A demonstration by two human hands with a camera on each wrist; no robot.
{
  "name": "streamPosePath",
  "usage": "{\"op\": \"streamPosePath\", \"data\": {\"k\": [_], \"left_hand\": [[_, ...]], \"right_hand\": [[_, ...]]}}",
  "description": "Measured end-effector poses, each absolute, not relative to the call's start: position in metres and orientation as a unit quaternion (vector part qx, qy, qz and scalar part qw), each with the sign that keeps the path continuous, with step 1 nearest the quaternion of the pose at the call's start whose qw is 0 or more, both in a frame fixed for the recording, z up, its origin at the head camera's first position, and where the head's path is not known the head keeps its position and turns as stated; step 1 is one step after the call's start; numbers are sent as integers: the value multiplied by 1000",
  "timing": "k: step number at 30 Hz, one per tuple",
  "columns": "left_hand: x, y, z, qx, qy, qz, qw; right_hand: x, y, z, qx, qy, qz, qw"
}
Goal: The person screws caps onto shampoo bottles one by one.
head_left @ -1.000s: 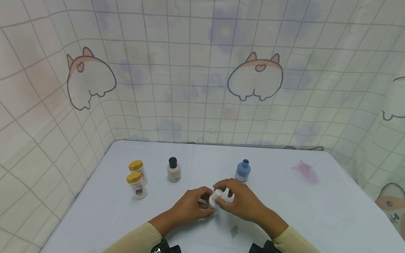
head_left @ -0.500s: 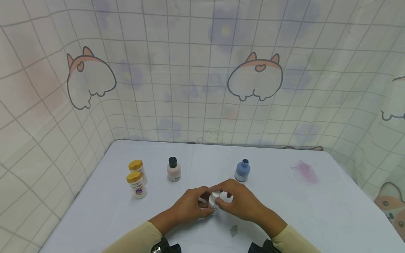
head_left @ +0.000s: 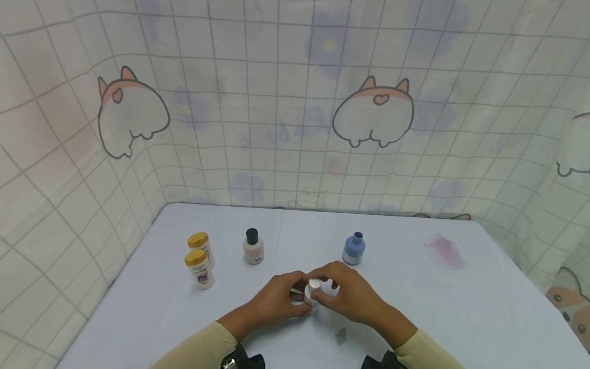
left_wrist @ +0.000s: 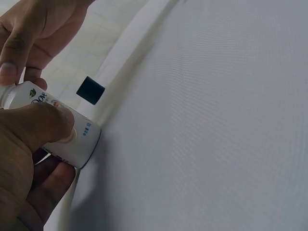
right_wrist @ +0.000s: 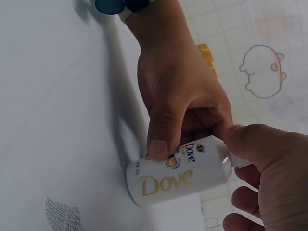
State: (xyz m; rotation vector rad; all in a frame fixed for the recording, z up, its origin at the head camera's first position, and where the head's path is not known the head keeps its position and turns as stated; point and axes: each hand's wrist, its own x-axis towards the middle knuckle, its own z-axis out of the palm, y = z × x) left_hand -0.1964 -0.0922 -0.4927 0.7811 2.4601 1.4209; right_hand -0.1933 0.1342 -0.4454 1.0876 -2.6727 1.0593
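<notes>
A white table (head_left: 415, 312) spans the lower frame. At lower centre, the right hand (head_left: 348, 293) pinches with thumb and fingers; the left hand (head_left: 280, 297) curls its fingers round the Dove bottle (right_wrist: 175, 183), positioned between both hands. The pinched item, a white cap (head_left: 315, 283), is at the bottle's top.

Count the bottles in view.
5: front yellow-capped bottle at left, second yellow-capped bottle behind it, pink bottle rightward, white bottle held by left hand and right hand, blue bottle beyond them.
</notes>
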Motion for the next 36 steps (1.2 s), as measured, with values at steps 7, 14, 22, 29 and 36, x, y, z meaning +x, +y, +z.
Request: {"op": "streamPosePath", "data": {"k": [7,14,22,29,36], "left_hand": [[-197,-93,-494,266,822,493,105],[-198,-94,-494,267,825,487,98],[-198,-94,-496,265,824,491,100],[-199,-93,-496,267,825,487,102],[-200,-94,-495,267,829,480,103]], "right_hand": [[-190,136,-447,332,-883,329,43],[-194,139,-448,384,-840,379,59],[-193,138,-449,354,-857,372,48],[-191,138,-449,324,-875,355,48],[-194,138,-447,362,-853,371,56]]}}
